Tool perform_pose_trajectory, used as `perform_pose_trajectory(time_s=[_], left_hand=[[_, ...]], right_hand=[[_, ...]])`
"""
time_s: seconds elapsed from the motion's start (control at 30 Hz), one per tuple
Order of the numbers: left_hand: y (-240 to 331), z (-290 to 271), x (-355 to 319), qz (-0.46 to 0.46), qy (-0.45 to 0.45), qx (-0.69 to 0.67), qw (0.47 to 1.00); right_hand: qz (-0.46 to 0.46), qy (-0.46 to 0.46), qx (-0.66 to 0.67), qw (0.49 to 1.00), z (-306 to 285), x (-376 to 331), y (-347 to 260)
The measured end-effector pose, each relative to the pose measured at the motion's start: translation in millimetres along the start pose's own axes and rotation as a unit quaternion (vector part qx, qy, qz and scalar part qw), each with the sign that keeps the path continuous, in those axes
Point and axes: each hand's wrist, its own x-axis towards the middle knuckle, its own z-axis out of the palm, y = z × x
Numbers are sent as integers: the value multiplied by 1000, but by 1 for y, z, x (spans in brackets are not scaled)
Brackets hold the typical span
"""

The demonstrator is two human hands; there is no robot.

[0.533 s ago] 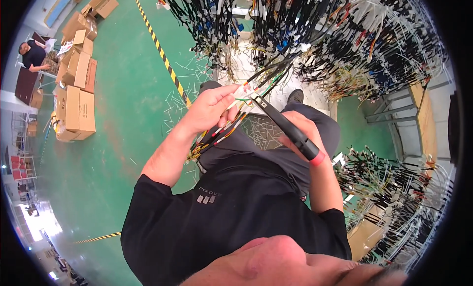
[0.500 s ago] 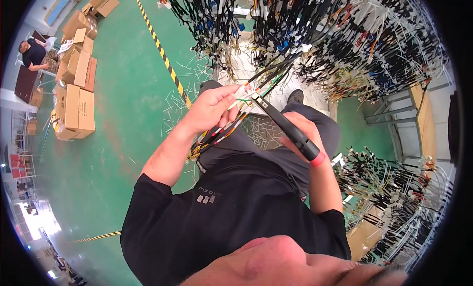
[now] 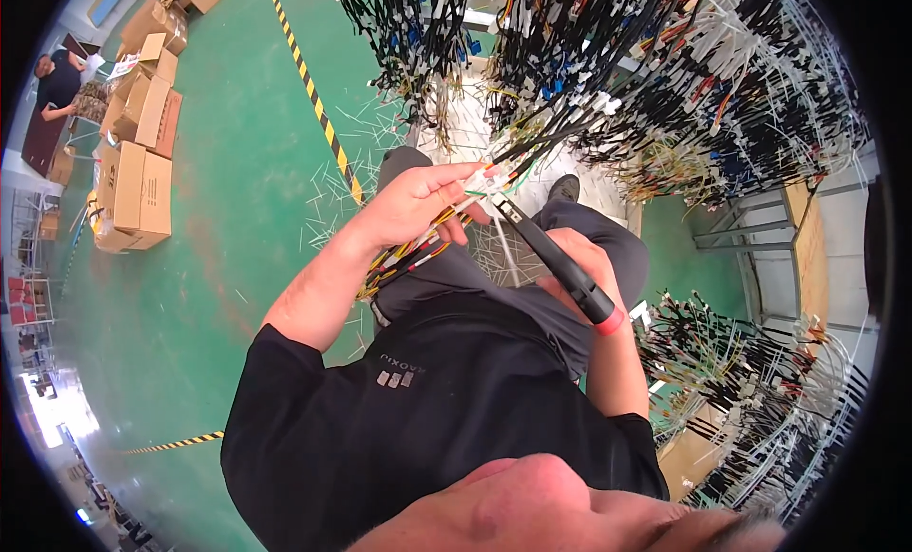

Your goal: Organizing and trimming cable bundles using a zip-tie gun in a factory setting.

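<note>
My left hand [image 3: 413,208] pinches a wire harness [image 3: 410,257] of black, yellow, red and white wires near its white connectors [image 3: 486,180]. A thin green wire loops beside the fingertips. My right hand [image 3: 584,256] is wrapped round a black cable tie gun [image 3: 562,267] with a red end. The gun's nose touches or nearly touches the bundle just below the connectors. A blurred white strip [image 3: 508,253] hangs or falls below the nose, over my lap. The right fingers are partly hidden behind the gun.
Dense bunches of hanging wire harnesses [image 3: 570,58] stand ahead and to the right, with more harnesses [image 3: 722,352] near my right elbow. White strips [image 3: 328,205] litter the green floor. Cardboard boxes [image 3: 133,191] line the left side, where another person [image 3: 59,85] works at a table.
The gun's nose has shifted slightly down and right. A blurred white strip now shows beneath it. My left hand keeps its hold, and the whole view has shifted a little.
</note>
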Motion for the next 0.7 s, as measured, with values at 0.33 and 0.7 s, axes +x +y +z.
perform_pose_trajectory(time_s=[0.33, 0.7], left_hand=[[7, 13, -5, 56, 89, 166, 980], [10, 22, -9, 73, 74, 236, 966]], right_hand=[[24, 43, -81, 995, 15, -5, -9], [38, 52, -122, 990, 24, -4, -13]])
